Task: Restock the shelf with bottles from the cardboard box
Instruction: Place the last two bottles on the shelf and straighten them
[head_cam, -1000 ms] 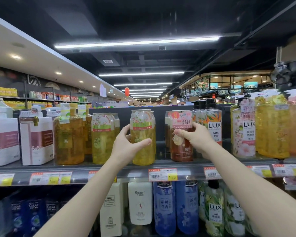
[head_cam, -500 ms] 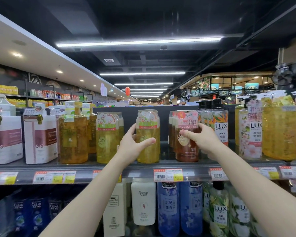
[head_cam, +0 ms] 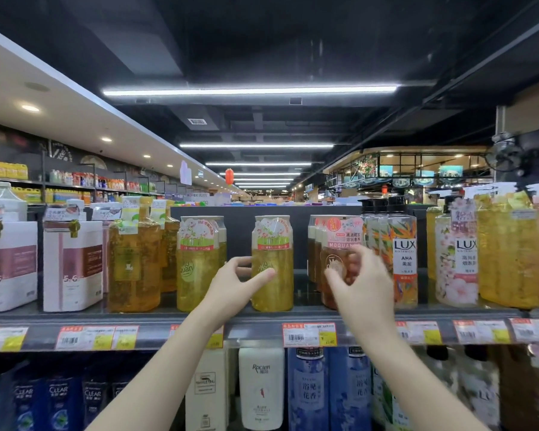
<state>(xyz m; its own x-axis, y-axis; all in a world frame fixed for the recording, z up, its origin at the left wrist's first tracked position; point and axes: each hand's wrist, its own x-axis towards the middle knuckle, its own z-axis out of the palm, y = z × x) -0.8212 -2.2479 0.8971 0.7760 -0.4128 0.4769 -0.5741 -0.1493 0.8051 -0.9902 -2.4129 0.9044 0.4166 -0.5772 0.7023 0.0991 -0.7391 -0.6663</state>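
On the upper shelf [head_cam: 262, 318] a yellow bottle [head_cam: 273, 284] stands upright with a gap on either side. My left hand [head_cam: 231, 287] is at its left side with the fingers spread; only the thumb tip lies over the bottle's front. A brown bottle [head_cam: 339, 241] with a pink label stands to the right, at the front of a row. In front of it is my right hand [head_cam: 361, 284], blurred, with loose, parted fingers that hold nothing. No cardboard box is in view.
More yellow bottles [head_cam: 196, 269] and white boxed packs [head_cam: 72, 265] fill the shelf on the left. LUX bottles [head_cam: 402, 253] and orange ones stand on the right. The lower shelf holds white and blue bottles [head_cam: 308, 390]. Price tags line the shelf edge.
Both hands have loosened and drawn back from the yellow and brown bottles they gripped. The bottles stay upright on the shelf, and the view has tilted up slightly.
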